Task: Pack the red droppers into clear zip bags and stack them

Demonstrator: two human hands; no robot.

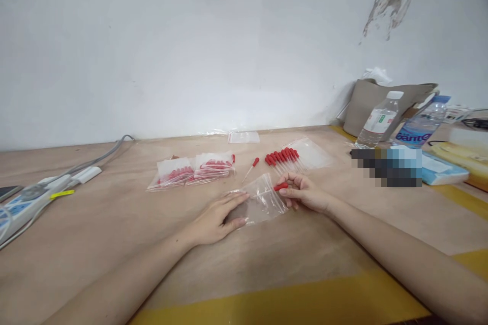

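Dropper [281,187] at the bag [264,209]'s right edge, its long axis pointing left, across the zip.
Nearest you, bare table [284,251] between the yellow tape [267,298] and the bag leaves you room; your left hand [219,217] lies on the bag's left part, thumb and fingers apart, while your right hand [300,193], nearer the zip, pinches the red bulb, its stem over or inside the bag, you cannot tell which; just beyond, a loose dropper [251,167] and the row [282,156] crowd the far side, filled bags [176,173] sit left, and the wall [183,61] closes the back.
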